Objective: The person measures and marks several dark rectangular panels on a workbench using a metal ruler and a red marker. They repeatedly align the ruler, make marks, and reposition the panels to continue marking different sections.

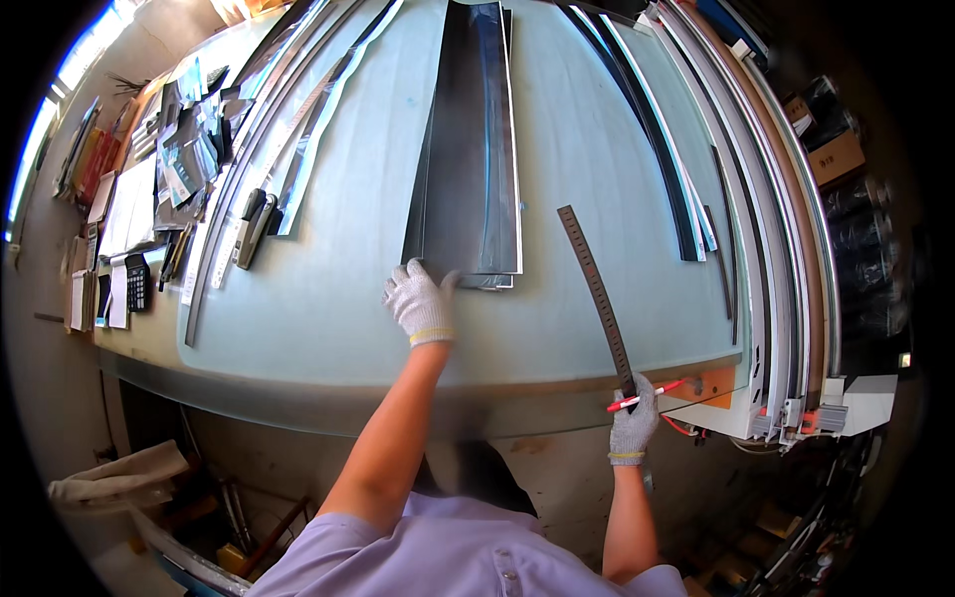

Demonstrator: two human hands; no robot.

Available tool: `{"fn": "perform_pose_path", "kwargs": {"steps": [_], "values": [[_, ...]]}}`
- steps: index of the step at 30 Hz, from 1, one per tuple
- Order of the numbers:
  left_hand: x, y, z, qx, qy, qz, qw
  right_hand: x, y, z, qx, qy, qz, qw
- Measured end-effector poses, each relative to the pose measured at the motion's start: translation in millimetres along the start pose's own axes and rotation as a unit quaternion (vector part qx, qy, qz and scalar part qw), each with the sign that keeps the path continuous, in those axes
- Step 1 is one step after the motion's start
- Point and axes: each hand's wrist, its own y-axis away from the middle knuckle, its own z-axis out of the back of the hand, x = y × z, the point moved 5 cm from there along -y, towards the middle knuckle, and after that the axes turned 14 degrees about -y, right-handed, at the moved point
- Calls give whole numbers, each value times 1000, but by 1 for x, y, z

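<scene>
A stack of long dark sheets (456,179) with white and blue edges lies lengthwise on the glass-topped table (343,298). My left hand (416,301), in a pale knit glove, rests at the stack's near left corner, fingers forward and thumb apart. Also gloved, my right hand (635,426) is closed at the table's front edge. It holds a dark steel ruler (594,289) by the near end; the far end points away and to the left. A red and white pen (652,394) lies crosswise in the same grip.
On the left lie a utility knife (249,227), a calculator (137,283), papers and film scraps (189,159). Long dark and white strips (652,129) stretch along the right side of the table. Beyond them runs a metal rail assembly (786,199).
</scene>
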Motion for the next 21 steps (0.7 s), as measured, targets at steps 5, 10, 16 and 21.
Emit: {"fn": "perform_pose_path", "kwargs": {"steps": [5,10,16,21], "values": [[-16,-17,4,48,-27,88,995,-20,6,0,-7,5,19,1000],[-19,-15,12,79,12,150,985,-12,17,2,-11,-6,11,1000],[-15,-11,10,73,144,188,969,-9,16,11,10,22,22,999],[45,12,2,26,443,94,891,19,3,8,68,13,38,997]]}}
